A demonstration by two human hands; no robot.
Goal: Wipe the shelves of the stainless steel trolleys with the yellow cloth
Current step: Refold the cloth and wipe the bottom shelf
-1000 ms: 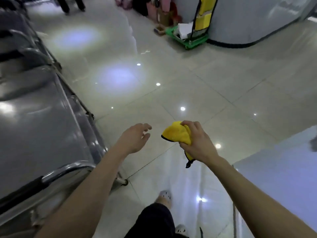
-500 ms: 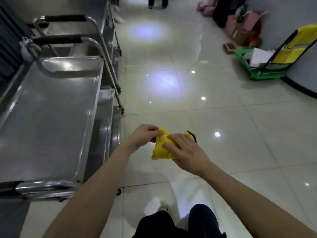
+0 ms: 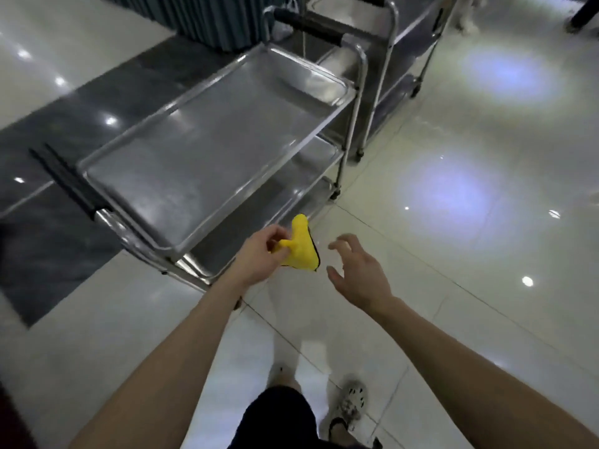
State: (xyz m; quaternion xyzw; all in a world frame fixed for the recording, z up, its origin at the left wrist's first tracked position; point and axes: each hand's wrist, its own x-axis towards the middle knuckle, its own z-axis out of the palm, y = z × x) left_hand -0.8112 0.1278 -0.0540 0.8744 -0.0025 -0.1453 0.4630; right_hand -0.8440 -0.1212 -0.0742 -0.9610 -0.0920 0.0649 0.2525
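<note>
The left hand (image 3: 257, 257) pinches a bunched yellow cloth (image 3: 303, 251) between thumb and curled fingers, mid-frame, in the air just beside the near corner of a stainless steel trolley (image 3: 207, 147). The cloth is not touching the trolley's top shelf. The right hand (image 3: 363, 277) hovers just right of the cloth, fingers (image 3: 343, 243) spread and holding nothing. A second trolley (image 3: 408, 30) stands at the upper right on the tiled floor (image 3: 453, 222).

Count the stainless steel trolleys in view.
2. The near trolley sits beside the left hand; the second trolley stands beyond it, top right, partly cropped. Others may be out of frame.
</note>
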